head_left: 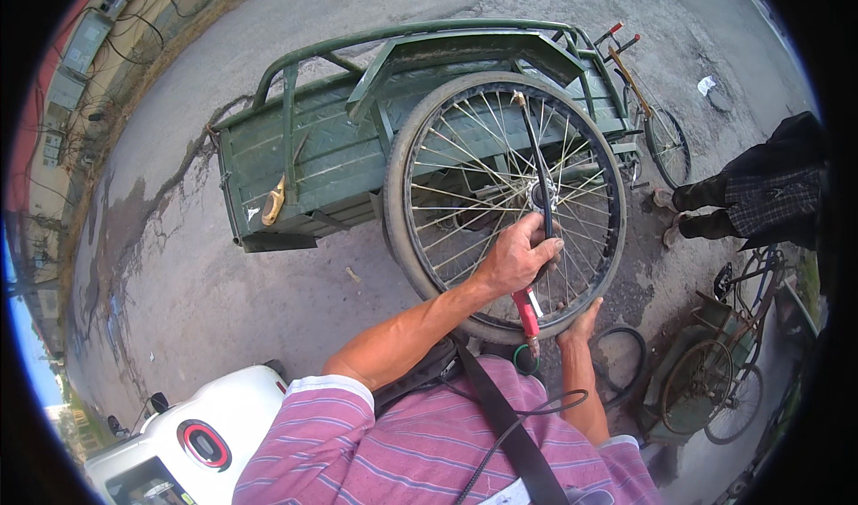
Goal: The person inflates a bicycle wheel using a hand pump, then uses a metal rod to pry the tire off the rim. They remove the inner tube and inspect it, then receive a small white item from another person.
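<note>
Outdoor pvmt, green cart. Air gun clasped in L hand; tyre touched by R hand, grip unclear. Prob. inflation step; hose tip to be steadied next.

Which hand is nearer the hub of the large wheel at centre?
Left: the left hand is just below the hub; the right hand is farther off, at the tyre's lower right edge.

I see the left hand holding a black rod in front of a spoked wheel; a red tool shows just below this hand. The right hand touches the tyre at its lower edge. Behind is a green cart; at right stands another person.
</note>
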`<state>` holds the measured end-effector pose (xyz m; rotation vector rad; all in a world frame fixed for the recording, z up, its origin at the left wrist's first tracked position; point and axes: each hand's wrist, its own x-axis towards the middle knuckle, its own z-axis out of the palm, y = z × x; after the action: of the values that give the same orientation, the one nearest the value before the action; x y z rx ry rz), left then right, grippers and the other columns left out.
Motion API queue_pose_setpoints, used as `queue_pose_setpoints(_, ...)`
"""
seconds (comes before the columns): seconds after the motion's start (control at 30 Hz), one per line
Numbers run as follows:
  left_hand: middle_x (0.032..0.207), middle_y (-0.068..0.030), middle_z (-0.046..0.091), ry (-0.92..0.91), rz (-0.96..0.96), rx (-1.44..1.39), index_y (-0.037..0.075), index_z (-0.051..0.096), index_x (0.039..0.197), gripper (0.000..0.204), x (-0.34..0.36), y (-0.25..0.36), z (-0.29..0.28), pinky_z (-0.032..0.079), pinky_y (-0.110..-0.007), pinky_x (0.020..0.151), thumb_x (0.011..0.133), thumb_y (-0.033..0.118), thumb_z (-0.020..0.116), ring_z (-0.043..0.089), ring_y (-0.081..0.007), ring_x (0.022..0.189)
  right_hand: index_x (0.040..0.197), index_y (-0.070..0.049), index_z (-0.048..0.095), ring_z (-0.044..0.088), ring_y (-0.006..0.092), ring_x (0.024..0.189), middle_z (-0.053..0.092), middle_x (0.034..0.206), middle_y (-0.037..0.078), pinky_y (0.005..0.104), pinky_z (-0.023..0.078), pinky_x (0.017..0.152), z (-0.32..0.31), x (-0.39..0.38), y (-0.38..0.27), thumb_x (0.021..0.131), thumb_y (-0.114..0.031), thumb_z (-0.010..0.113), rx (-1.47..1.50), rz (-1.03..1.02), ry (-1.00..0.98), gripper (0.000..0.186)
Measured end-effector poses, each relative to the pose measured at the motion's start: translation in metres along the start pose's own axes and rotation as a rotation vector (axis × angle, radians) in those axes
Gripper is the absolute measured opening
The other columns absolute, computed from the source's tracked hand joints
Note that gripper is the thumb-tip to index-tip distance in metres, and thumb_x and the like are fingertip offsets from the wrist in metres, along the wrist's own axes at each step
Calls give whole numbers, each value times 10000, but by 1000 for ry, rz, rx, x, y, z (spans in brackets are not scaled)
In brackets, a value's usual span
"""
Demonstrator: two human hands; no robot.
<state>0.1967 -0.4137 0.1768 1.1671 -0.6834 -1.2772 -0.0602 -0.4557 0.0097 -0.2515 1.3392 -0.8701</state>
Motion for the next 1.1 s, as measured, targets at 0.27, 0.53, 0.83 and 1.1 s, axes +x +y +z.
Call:
queue_pose_setpoints(0.27, 901, -78, 705, 70, 42, 29, -33, 579, 1215, 242, 7, -14, 26, 571, -297, 716, 1027, 96, 657, 676, -130, 787, 1321, -133, 573, 598, 250, 825, 553, 981, 52, 417, 569, 754, -12, 29, -4, 1072, -679, 369, -97, -60, -33, 634)
queue_pose_setpoints(0.53, 944, -97, 735, -223, 50, 325, -52, 619, 1196, 275, -26, 11, 114, 573, -304, 765, 1002, 130, 688, 693, -121, 853, 1243, -104, 618, 683, 271, 876, 671, 1009, 110, 399, 595, 767, -18, 34, 1, 1029, -747, 353, 268, 73, -367, 728)
queue_pose_setpoints(0.83, 940, -83, 729, -382, -62, 375, -29, 623, 1140, 227, -38, -51, 156, 566, -329, 767, 985, 128, 673, 680, -128, 853, 1180, -86, 645, 661, 265, 779, 658, 867, 80, 374, 542, 695, -89, -38, -4, 1010, -749, 367, -201, 281, -432, 740)
queue_pose_setpoints(1.1, 1003, -166, 735, -267, 186, 720, -19, 665, 1119, 330, -25, -47, 112, 569, -403, 808, 1007, 291, 667, 728, -287, 923, 1044, -35, 604, 413, 148, 433, 449, 607, -2, 331, 285, 396, -96, -73, -10, 1013, -778, 353, -243, 421, -412, 784)
